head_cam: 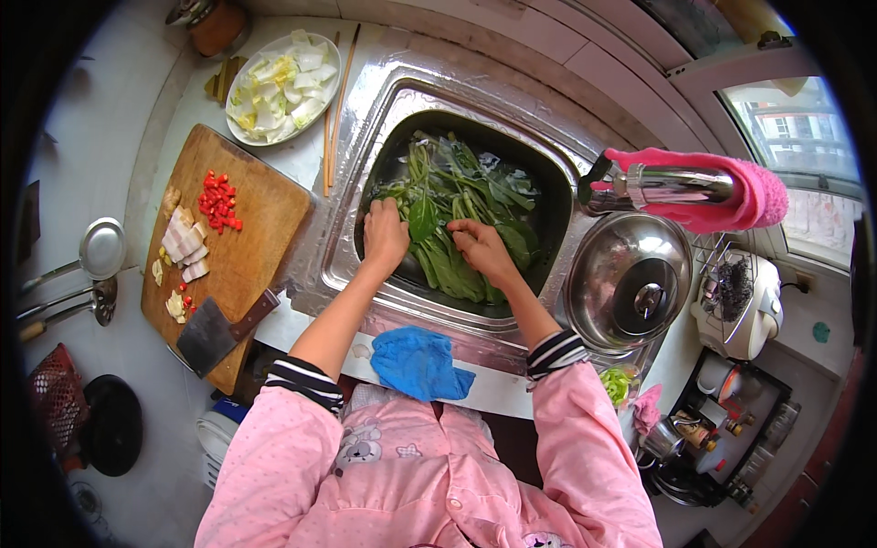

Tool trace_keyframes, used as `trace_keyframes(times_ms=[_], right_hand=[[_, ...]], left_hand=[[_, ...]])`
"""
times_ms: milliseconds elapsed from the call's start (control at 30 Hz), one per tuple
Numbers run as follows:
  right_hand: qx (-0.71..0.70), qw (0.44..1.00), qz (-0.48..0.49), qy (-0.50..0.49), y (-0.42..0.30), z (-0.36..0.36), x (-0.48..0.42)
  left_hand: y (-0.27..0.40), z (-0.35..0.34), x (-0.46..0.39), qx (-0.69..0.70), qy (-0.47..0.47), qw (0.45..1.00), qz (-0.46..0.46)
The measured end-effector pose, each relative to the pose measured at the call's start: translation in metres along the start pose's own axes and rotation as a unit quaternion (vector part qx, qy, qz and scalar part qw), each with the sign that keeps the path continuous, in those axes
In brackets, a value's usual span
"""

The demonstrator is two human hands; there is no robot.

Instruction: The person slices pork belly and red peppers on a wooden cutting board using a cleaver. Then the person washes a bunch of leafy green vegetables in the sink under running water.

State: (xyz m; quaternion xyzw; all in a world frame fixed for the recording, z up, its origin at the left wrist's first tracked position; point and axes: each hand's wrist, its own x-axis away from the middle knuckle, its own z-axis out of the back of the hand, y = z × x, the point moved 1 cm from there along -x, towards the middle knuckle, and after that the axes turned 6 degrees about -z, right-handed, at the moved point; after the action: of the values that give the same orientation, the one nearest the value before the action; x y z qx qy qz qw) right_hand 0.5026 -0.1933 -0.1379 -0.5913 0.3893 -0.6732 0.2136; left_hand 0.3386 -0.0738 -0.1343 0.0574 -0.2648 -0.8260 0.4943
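Note:
A heap of leafy greens [449,264] with long green stems lies in water in the stainless steel sink [342,236]. At the basin's left side, my left hand [385,236] reaches down into the greens; its fingertips are partly hidden, so its grip cannot be made out. My right hand [483,252] is over the middle of the heap, thumb and fingers pinched together on the greens. One broad leaf stands up between the two hands.
Left of the sink, a wooden cutting board [264,198] carries chopped red chili [219,202], sliced pork [183,240] and a cleaver [219,333]. Behind it are a plate of cut cabbage [284,89] and chopsticks [340,113]. A blue cloth [418,363], pot lid [627,274] and towel-draped faucet [685,185] surround the basin.

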Motion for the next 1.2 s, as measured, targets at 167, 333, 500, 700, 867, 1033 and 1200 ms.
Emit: trace_keyframes(times_ms=[167, 333, 500, 700, 867, 1033, 1200], right_hand=[[0.090, 0.983, -0.017, 0.156, 0.031, 0.015, -0.026], [0.052, 0.980, 0.013, 0.191, 0.029, 0.034, -0.016], [0.069, 0.978, 0.078, 0.179, -0.004, 0.011, -0.009], [0.156, 0.955, 0.104, 0.229, -0.037, -0.030, -0.056], [0.202, 0.948, 0.044, 0.242, -0.032, -0.037, -0.075], [0.130, 0.965, 0.089, 0.210, -0.043, -0.042, -0.037], [0.080, 0.969, 0.115, 0.204, -0.040, -0.036, -0.005]], left_hand=[[0.001, -0.010, -0.010, 0.012, -0.013, 0.999, 0.027], [0.012, -0.011, 0.005, 0.154, -0.013, 0.988, -0.017], [0.010, -0.010, 0.033, 0.233, -0.105, 0.966, -0.049], [0.023, 0.016, 0.029, 0.175, -0.150, 0.968, -0.100], [0.016, 0.023, -0.014, 0.265, 0.040, 0.962, -0.041], [0.002, 0.009, -0.045, 0.275, 0.018, 0.961, -0.007], [0.039, 0.016, -0.027, 0.587, -0.082, 0.804, -0.034]])
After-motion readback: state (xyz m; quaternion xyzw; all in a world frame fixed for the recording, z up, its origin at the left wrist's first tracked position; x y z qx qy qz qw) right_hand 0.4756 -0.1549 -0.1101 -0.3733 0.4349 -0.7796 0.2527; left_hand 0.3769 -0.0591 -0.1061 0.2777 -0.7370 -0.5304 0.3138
